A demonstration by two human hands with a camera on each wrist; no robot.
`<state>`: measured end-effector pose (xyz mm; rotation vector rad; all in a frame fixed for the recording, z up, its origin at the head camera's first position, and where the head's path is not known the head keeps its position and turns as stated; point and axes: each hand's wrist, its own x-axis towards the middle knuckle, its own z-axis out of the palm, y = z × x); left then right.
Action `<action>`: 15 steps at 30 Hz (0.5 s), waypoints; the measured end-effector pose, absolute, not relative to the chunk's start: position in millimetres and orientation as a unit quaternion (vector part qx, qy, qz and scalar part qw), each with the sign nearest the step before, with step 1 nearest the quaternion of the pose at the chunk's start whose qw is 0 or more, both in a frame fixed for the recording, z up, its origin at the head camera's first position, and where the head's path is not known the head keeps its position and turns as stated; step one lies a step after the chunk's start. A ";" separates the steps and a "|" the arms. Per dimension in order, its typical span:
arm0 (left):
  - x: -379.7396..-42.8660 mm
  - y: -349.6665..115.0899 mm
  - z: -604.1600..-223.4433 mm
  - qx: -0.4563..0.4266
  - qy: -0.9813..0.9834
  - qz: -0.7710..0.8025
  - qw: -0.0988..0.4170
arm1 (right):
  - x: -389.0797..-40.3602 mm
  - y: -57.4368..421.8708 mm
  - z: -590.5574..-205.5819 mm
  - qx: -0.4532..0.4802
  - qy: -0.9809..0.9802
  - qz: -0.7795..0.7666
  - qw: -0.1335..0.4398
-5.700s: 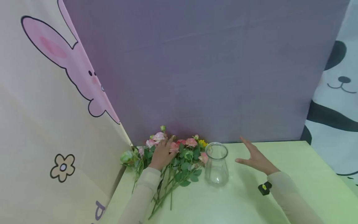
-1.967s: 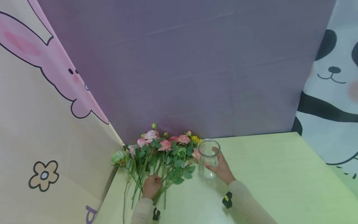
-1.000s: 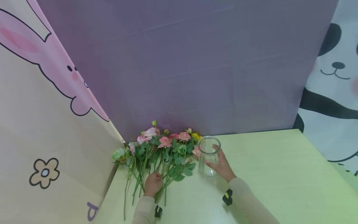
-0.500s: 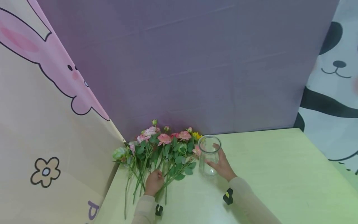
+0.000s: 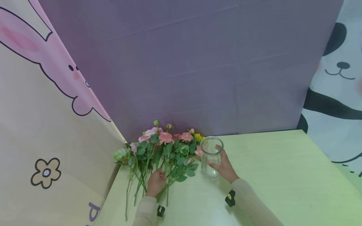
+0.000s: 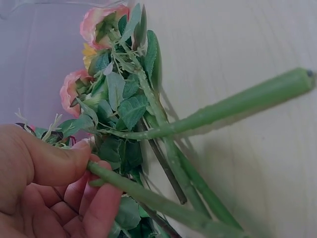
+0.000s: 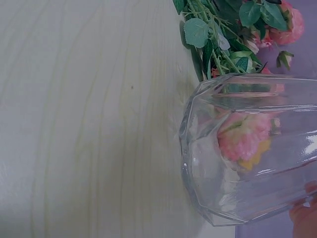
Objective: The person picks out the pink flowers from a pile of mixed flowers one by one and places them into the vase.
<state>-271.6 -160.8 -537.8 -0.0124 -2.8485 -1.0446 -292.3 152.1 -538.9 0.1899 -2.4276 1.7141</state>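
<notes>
My left hand (image 5: pixel 156 182) is at the stems of the artificial flowers, low on the left of the table. In the left wrist view, its thumb and fingers pinch a green flower stem (image 6: pixel 148 198); the thick end runs off toward the lower right. Another green stem (image 6: pixel 237 106) crosses just beyond it. My right hand (image 5: pixel 225 169) grips a clear glass vase (image 5: pixel 207 171) from its right side, thumb in front. The vase is upright with its wide rim up and no flowers inside. In the right wrist view, a pink bloom (image 7: pixel 242 136) shows through the glass.
Pink blooms (image 5: pixel 165 137), a yellow flower (image 5: pixel 199 137) and a pale green bloom (image 5: pixel 121 154) lie at the back left, against the purple-grey backdrop (image 5: pixel 183 78). Leaves (image 5: pixel 181 178) reach close to the vase. A rabbit-print curtain (image 5: pixel 34 110) borders the table's left side.
Since the earliest frame, my left hand has come down from the blooms to the stems and my right hand has taken hold of the vase. Lately the left hand and one pink bloom have edged toward the backdrop.
</notes>
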 end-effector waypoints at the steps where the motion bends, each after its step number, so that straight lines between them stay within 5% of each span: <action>1: -271.6 -160.8 -537.7 -0.007 -0.937 -0.345 0.056 | -292.3 151.8 -539.2 0.064 -0.813 0.573 0.082; 15: -273.1 -157.8 -537.2 -0.012 -0.932 -0.355 0.075 | -293.0 151.9 -540.4 0.071 -0.815 0.569 0.089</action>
